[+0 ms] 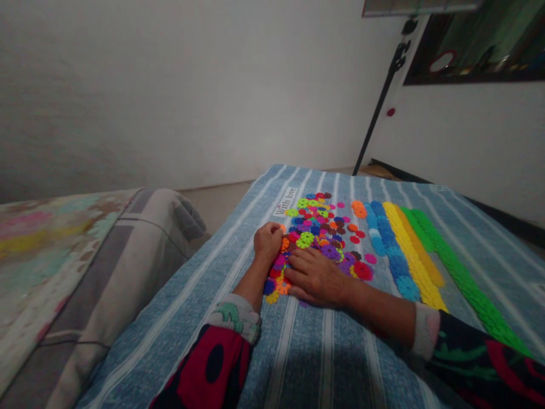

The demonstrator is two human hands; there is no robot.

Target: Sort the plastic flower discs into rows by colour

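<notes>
A mixed pile of colourful plastic snowflake discs (305, 240) lies on a blue striped cloth (204, 301). My left hand (267, 241) is at the pile's left edge, its fingers curled together. An orange disc shows right by its fingertips, but I cannot make out what, if anything, they grip. Across the near part of the pile, my right hand (317, 278) rests palm down with fingers stretched out over the discs. Sorted rows sit to the right: orange discs (359, 209), blue discs (385, 233), yellow discs (411, 253) and green discs (464, 278).
Printed words "With love" (286, 202) show on the cloth beyond my left hand. A second bed or table with a patterned cover (145, 244) stands at left, across a gap. A black stand pole (378, 108) rises behind the far edge, before a white wall (191, 91).
</notes>
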